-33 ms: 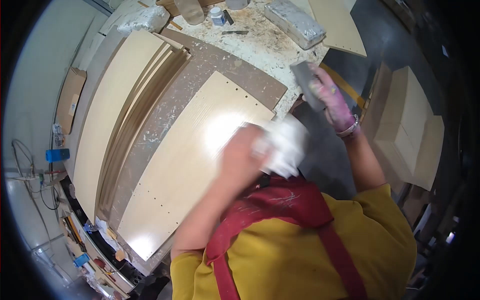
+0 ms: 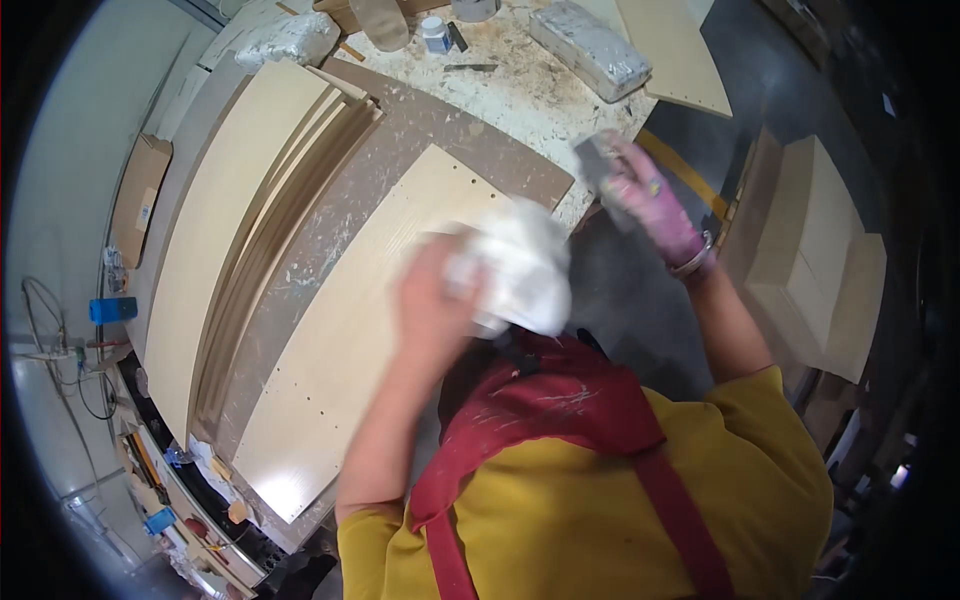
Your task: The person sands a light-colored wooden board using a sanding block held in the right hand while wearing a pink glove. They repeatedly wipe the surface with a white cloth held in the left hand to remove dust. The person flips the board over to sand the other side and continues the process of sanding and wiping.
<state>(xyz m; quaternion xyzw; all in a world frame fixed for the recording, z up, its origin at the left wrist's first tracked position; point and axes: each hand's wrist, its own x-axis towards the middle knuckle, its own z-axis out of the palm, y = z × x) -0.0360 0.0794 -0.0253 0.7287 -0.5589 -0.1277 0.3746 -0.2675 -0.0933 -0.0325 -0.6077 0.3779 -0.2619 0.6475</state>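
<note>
My left hand (image 2: 432, 300), blurred by motion, grips a crumpled white cloth (image 2: 525, 265) over the pale wooden panel (image 2: 325, 370). Rows of small dark holes run near both ends of this panel, and the cloth hides part of its right edge. Off to the right, past the table's edge, my right hand (image 2: 655, 205) wears a pink-stained glove and is closed round a grey block (image 2: 597, 165) that looks like a sanding block. To the left of the panel lies a stack of similar curved panels (image 2: 235, 180).
A brown board (image 2: 440, 120) lies under the panels. On the paint-spotted tabletop (image 2: 510, 95) stand a small white jar (image 2: 436, 35) and a plastic-wrapped block (image 2: 590, 50). Another panel (image 2: 680, 55) overhangs at the far right. An opened cardboard box (image 2: 810, 250) is on the right.
My left hand and the cloth have shifted left and slightly up across the panel. My right hand has dropped a little with the grey block still in it.
</note>
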